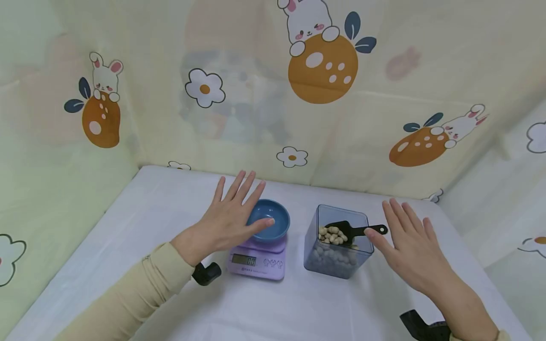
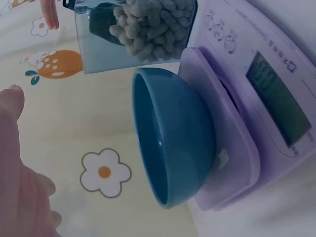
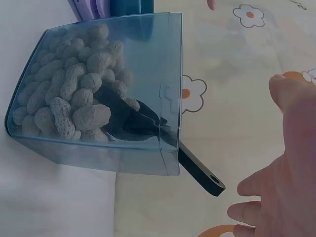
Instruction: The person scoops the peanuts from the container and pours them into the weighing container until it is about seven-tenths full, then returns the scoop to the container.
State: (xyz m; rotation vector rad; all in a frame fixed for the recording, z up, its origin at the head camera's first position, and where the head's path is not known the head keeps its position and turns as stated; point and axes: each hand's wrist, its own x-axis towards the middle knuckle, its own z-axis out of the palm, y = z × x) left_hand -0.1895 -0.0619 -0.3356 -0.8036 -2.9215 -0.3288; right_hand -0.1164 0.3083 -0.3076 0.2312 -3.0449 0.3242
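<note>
A blue bowl [image 1: 270,220] sits on a purple kitchen scale [image 1: 256,263] whose display is lit. My left hand [image 1: 232,219] hovers at the bowl's left with fingers straight and spread, holding nothing; in the head view it hides part of the bowl. In the left wrist view the bowl [image 2: 185,133] looks bare inside as far as its tilt shows. To the right stands a clear bluish container [image 1: 337,265] of unshelled peanuts [image 3: 61,94]. A black scoop [image 3: 197,170] rests in it, handle over the rim. Beside that handle my right hand [image 1: 411,248] is held up, fingers straight, gripping nothing.
A white cloth covers the table [image 1: 307,308]. Behind and at both sides hangs a cream curtain [image 1: 251,118] printed with rabbits, fruit and flowers. Each wrist carries a black camera mount [image 1: 206,273].
</note>
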